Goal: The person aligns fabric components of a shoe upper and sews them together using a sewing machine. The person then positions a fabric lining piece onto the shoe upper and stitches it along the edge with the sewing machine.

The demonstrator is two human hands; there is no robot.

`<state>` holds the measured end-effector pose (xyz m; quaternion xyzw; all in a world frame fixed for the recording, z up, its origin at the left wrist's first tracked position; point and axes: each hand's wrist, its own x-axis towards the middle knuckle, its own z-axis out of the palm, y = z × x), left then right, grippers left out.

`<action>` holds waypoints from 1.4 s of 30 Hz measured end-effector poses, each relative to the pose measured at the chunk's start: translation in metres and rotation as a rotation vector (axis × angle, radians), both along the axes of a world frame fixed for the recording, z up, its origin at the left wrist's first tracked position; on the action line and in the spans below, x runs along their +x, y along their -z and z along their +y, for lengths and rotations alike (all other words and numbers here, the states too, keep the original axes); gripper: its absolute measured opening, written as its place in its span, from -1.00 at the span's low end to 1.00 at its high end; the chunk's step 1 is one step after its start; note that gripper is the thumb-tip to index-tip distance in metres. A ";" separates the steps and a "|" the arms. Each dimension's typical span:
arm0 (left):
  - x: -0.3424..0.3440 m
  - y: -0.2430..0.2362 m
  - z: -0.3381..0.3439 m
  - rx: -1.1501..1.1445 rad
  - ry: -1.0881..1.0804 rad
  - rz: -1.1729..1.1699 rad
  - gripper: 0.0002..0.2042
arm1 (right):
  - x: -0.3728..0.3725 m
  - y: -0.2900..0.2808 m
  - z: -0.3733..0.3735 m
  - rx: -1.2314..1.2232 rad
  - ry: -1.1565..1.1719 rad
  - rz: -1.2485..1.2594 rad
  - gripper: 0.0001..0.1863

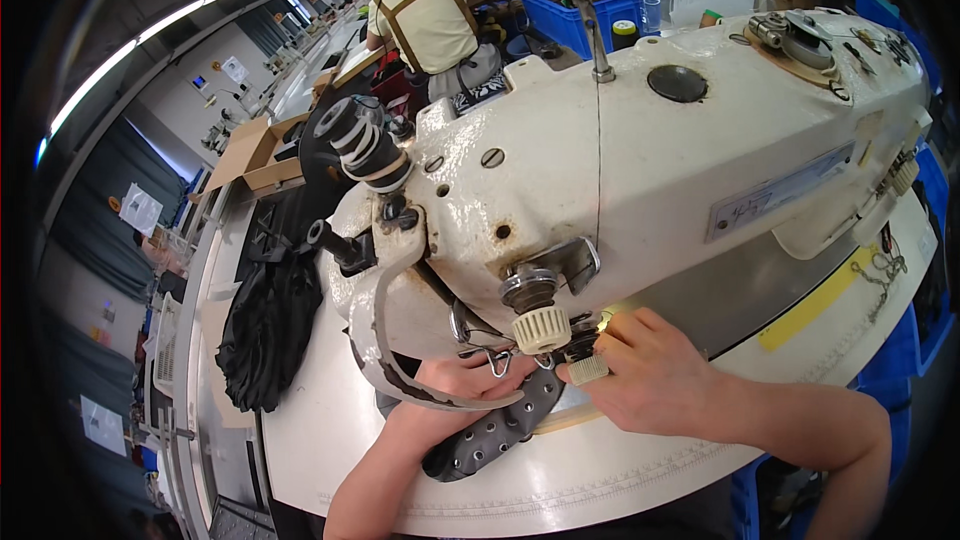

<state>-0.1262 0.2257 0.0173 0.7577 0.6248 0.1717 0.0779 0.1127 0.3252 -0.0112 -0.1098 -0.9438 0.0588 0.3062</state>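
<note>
A large white sewing machine (pixel 480 200) fills the middle of the view. Below its head, a dark grey strap with metal eyelets (pixel 495 440) runs toward the needle area, its near end hanging over the table's light surface. My left hand (pixel 450 395) is closed on this strap, partly covered by the machine's curved metal lever (pixel 375 330). On the other side of the needle area, my right hand (pixel 645 375) has its fingers curled in beside a small cream knob (pixel 588 370). What its fingertips hold is hidden. A small light glows just above them.
Black gathered fabric (pixel 265 335) lies left of the machine. An open cardboard box (pixel 265 155) sits beyond it. Blue crates (pixel 570 25) stand at the back and along the right. A chain (pixel 882 275) lies on the table's right. Another person (pixel 430 15) sits ahead, back turned.
</note>
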 end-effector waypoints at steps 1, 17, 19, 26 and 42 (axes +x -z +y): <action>0.000 -0.001 0.000 0.001 0.016 0.010 -0.80 | 0.000 0.000 0.000 0.002 -0.003 0.005 -0.75; -0.015 0.010 -0.003 -0.065 0.018 -0.033 -0.72 | 0.001 0.002 0.002 -0.045 -0.018 0.046 -0.81; -0.010 0.004 -0.002 -0.022 0.029 -0.037 -0.72 | 0.001 0.002 0.001 -0.007 -0.002 0.020 -0.77; -0.012 0.010 -0.003 -0.019 0.019 -0.101 -0.74 | 0.002 -0.001 0.000 0.015 0.000 -0.009 -0.71; 0.006 -0.017 0.005 -0.107 -0.001 0.046 -0.69 | 0.000 -0.010 -0.006 0.160 0.067 -0.186 -0.72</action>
